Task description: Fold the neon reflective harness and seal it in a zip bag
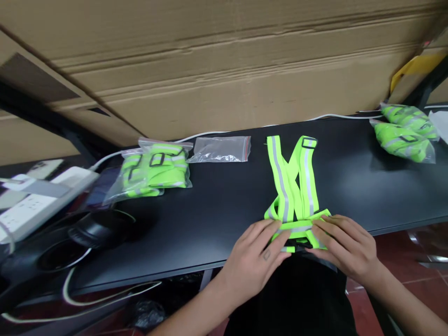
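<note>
A neon-yellow reflective vest (283, 186) made of elastic straps with grey stripes lies at the front edge of the black table. Its two shoulder straps point away from me, one ending in a black buckle, and the waist strap is bunched across the near end. On the left side of that bunched strap, my left hand (257, 249) is closed, thumb and fingers gripping the band. My right hand (345, 242) grips the right side in the same way, its fingers bent over the folded strap. Some of the near folds are hidden under my fingers.
Bagged neon vests lie at the left (168, 168) and the far right (402, 140). Between stands a flat clear zip bag (222, 149). A white power strip (42, 200), black headphones (101, 228) and cables crowd the left end. Cardboard (245, 70) lines the back.
</note>
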`<state>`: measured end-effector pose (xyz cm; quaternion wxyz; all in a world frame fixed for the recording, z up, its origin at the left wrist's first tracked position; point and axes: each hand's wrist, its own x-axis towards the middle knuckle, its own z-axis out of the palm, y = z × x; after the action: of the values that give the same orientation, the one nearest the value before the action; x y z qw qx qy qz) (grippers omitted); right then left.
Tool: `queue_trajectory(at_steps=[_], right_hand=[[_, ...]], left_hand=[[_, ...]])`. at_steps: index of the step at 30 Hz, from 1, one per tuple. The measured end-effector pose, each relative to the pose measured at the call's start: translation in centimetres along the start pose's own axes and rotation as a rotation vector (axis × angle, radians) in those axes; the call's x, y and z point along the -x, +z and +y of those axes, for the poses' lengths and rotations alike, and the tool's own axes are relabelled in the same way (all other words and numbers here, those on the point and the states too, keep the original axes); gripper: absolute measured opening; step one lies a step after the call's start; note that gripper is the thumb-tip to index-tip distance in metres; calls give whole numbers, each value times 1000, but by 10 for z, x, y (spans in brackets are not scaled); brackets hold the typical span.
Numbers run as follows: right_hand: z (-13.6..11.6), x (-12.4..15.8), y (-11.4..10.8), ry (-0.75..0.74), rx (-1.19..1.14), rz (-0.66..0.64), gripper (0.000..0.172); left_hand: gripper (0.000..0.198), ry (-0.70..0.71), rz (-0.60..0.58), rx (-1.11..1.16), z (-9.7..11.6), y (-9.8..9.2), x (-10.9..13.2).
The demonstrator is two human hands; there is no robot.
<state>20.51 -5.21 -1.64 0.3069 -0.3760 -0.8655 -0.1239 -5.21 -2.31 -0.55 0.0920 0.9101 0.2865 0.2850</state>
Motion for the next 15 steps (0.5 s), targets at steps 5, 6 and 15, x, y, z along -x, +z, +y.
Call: queue_trajectory(at_steps=[5,6,15], right_hand=[[32,-41,7,138,-153,-104,28],[40,-48,9,190,-197,-148,32],[78,-72,26,497,-537,-260,32]], left_hand=[[25,-210,-106,169,-20,-1,-35],[29,-246,-115,169,-25,0,-44],[20,-440,-185,76,-51,12,-88]])
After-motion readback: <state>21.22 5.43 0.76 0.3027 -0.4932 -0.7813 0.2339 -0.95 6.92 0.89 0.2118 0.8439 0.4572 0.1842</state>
